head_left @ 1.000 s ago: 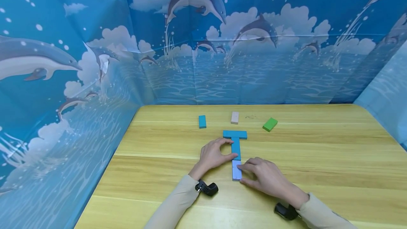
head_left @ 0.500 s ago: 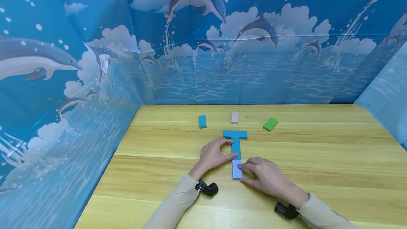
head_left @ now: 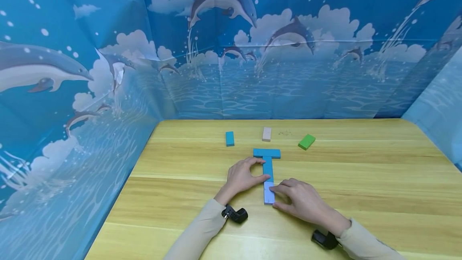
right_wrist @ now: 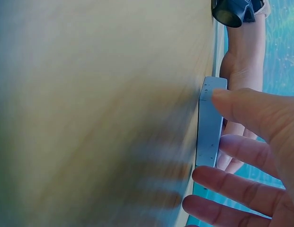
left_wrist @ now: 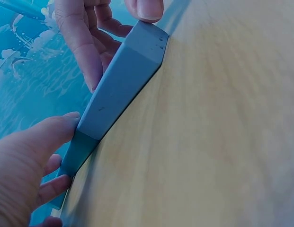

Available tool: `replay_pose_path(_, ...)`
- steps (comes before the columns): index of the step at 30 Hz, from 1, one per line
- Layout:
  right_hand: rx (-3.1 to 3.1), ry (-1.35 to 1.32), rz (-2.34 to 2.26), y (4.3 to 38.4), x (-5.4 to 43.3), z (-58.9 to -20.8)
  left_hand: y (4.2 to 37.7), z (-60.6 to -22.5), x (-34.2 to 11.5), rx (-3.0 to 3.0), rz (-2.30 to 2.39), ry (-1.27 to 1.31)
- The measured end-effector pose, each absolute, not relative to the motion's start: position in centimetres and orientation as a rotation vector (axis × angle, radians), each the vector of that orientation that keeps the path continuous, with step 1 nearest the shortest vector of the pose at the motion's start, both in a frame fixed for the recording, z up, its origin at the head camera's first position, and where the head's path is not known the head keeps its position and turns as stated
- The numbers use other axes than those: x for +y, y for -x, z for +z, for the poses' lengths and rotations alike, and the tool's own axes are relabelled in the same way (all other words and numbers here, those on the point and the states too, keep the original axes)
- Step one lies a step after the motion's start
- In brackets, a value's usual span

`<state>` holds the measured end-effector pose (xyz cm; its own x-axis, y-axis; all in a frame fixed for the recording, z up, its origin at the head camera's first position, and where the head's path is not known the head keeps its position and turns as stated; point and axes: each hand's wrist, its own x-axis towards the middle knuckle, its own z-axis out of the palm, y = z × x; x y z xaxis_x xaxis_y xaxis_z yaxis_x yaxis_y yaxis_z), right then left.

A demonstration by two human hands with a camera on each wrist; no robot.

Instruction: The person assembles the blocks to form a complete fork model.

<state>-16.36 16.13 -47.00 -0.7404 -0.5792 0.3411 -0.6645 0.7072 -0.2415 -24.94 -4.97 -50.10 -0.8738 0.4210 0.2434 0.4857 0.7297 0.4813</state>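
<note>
A blue block lies crosswise on the table. From its middle a second blue block runs toward me, and a light purple block continues the line end to end. My left hand holds the second blue block, thumb near its close end and index finger near its far end. On the right, my right hand grips the purple block, thumb at its near corner and index finger along its side. In the left wrist view the purple block and teal-looking blue block stand flush in a row.
Behind the row lie three loose blocks: a blue block at left, a pale pinkish block in the middle and a green block at right, turned askew. A dolphin-print curtain hangs behind the wooden table.
The near end of the purple block has shifted very slightly away from me, toward the blue block. Both hands stay in the same place.
</note>
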Motion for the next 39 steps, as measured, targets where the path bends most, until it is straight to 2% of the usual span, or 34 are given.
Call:
replay_pose_path(34, -2.708, -0.900, 0.635, 15.3, 17.6, -46.8, 24.7, -49.8, -5.0, -2.811, -0.909, 0.735)
replay_pose_path(39, -2.706, -0.894, 0.636, 15.2, 18.0, -46.9, 24.7, -49.8, -5.1, -2.785, -0.909, 0.832)
